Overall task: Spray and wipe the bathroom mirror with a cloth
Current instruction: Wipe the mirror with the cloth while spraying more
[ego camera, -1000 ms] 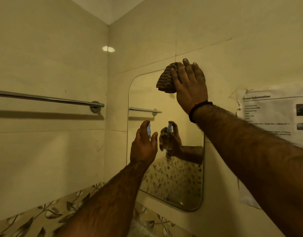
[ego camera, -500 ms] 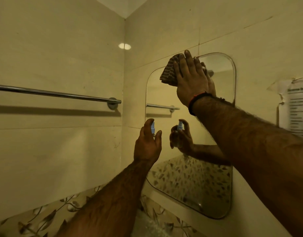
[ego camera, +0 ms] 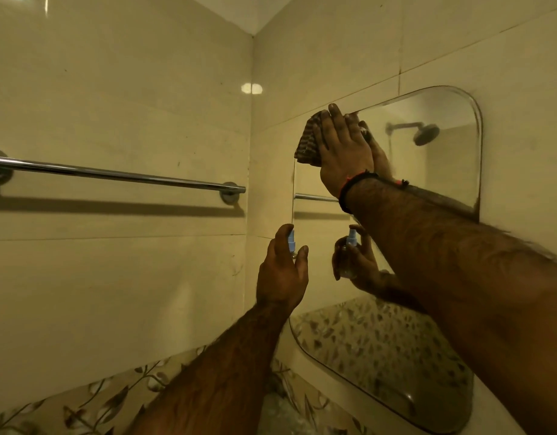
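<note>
A rounded-corner mirror (ego camera: 434, 171) hangs on the right-hand tiled wall. My right hand (ego camera: 343, 149) presses a dark striped cloth (ego camera: 308, 142) flat against the mirror's top left corner; most of the cloth is hidden under the palm. My left hand (ego camera: 283, 271) is lower, by the mirror's left edge, wrapped around a small spray bottle with a blue nozzle (ego camera: 291, 241) that points toward the glass. The bottle's body is hidden by my fingers. Both hands and the bottle are reflected in the mirror.
A chrome towel rail (ego camera: 113, 175) runs along the left wall up to the corner. A band of leaf-patterned tiles (ego camera: 91, 400) runs along the bottom of both walls. The mirror reflects a shower head.
The view has swung left, so more of the mirror shows. My right hand and the cloth have shifted left on the glass toward the top left corner. The left hand keeps its grip on the bottle.
</note>
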The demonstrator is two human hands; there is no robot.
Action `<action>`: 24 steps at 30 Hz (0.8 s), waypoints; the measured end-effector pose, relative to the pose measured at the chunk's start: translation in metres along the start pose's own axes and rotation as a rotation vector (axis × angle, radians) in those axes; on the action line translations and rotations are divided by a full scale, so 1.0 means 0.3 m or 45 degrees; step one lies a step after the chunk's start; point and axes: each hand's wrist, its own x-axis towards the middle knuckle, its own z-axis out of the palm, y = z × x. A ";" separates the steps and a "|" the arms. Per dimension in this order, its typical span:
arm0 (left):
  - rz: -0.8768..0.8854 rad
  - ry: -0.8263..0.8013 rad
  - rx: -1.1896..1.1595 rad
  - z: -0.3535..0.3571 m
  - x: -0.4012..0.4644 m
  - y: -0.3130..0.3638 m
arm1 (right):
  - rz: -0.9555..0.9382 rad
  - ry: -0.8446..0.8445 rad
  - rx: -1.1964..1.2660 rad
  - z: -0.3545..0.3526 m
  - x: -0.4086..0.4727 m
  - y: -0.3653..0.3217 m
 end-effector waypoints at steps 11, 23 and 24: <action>-0.044 0.016 0.011 0.018 -0.040 -0.030 | -0.127 -0.059 0.041 0.048 0.018 -0.118; -0.106 0.052 0.024 -0.001 -0.083 -0.118 | -0.257 -0.107 0.167 0.116 -0.123 -0.240; -0.120 0.048 0.024 0.002 -0.089 -0.122 | -0.267 -0.110 0.171 0.120 -0.136 -0.249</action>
